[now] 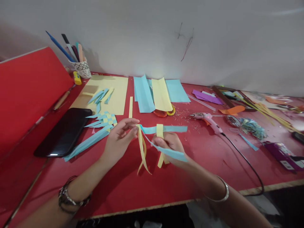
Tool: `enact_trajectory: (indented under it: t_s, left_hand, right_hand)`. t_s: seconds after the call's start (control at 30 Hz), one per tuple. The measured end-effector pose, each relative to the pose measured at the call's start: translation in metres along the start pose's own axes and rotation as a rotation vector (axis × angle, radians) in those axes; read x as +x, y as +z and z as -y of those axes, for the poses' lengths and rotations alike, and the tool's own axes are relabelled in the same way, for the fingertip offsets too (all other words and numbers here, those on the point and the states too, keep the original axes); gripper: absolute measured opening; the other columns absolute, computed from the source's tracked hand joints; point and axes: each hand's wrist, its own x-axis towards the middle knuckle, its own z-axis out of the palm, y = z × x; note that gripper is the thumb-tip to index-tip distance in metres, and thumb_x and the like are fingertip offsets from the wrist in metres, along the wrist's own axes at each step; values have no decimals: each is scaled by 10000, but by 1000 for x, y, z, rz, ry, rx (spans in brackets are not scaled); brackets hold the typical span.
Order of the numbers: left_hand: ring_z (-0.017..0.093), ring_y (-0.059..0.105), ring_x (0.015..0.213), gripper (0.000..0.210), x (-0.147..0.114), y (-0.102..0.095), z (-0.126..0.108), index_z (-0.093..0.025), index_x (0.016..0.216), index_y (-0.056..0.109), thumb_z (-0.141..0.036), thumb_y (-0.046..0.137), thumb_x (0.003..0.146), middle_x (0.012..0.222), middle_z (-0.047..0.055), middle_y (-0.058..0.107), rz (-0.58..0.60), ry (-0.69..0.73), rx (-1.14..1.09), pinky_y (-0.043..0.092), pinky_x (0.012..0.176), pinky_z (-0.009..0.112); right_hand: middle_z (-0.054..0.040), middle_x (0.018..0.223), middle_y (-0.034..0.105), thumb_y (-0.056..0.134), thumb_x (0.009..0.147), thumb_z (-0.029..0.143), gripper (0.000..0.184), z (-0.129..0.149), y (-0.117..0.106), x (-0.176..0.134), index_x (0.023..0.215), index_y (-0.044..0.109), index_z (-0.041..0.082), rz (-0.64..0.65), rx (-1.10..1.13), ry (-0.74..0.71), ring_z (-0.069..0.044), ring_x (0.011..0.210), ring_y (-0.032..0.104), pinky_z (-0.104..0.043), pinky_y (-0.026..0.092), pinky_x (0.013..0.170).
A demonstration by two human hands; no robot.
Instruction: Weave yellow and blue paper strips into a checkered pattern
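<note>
My left hand [120, 136] pinches the folded end of a blue paper strip [152, 129] together with a yellow paper strip [142, 147] that hangs down in two tails. The blue strip's two lengths run off to the right. My right hand [169, 142] closes around another yellow strip [160, 130], which is looped over the upper blue length with its tails hanging below. Part of this strip is hidden by my right fingers. Left of my left hand, a woven blue and yellow paper piece [109, 119] lies on the table with loose strip ends.
A black phone [64, 133] lies at left by a pen cup [82, 68]. Folded blue paper [143, 95] and yellow paper [161, 95] partly cover scissors [171, 110]. A pink glue gun [209, 122] trails its cord at right, near a purple device [283, 155].
</note>
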Motion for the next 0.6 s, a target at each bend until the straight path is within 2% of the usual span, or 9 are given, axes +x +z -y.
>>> enact_trajectory:
  t_s: [0.07,0.2,0.3,0.43,0.5,0.6]
  left_hand:
    - [120,539,628,161,0,0,-2,-199,784,605,-333,607,695,667,-6,572,19,-14,-9,466,533,204]
    - [115,522,596,152,0,0,-3,-199,748,611,-339,614,690,632,-14,549,9,-7,20,457,545,213]
    - [117,516,595,153,1,0,-1,-198,750,610,-341,610,695,619,-20,534,-2,-8,52,459,561,222]
    - [116,523,610,132,0,-1,3,-198,773,608,-318,592,719,631,-21,544,12,11,74,454,577,218]
    - [112,518,596,121,0,-1,3,-197,763,607,-309,589,722,625,-22,546,19,31,88,445,561,211]
    - [108,516,575,107,0,-1,1,-194,731,598,-299,583,720,614,-25,551,12,44,108,438,539,206]
  right_hand:
    - [38,468,420,378,869,307,339,0,0,0,615,559,174,31,9,32,-79,431,401,-210,328,448]
    - [8,533,491,358,874,305,338,1,1,1,619,541,180,-69,29,103,-102,519,473,-226,379,505]
    - [0,562,505,362,869,335,341,2,0,2,616,535,185,-91,50,102,-106,539,476,-236,392,525]
    - [13,553,492,344,868,323,335,4,-1,3,617,516,184,85,144,183,-81,451,434,-219,371,453]
    - [6,577,513,363,856,301,303,3,-1,4,614,504,185,112,183,202,-88,485,471,-220,394,476]
    - [-8,620,537,414,828,294,253,1,-1,5,619,505,184,0,190,187,-102,550,511,-227,415,514]
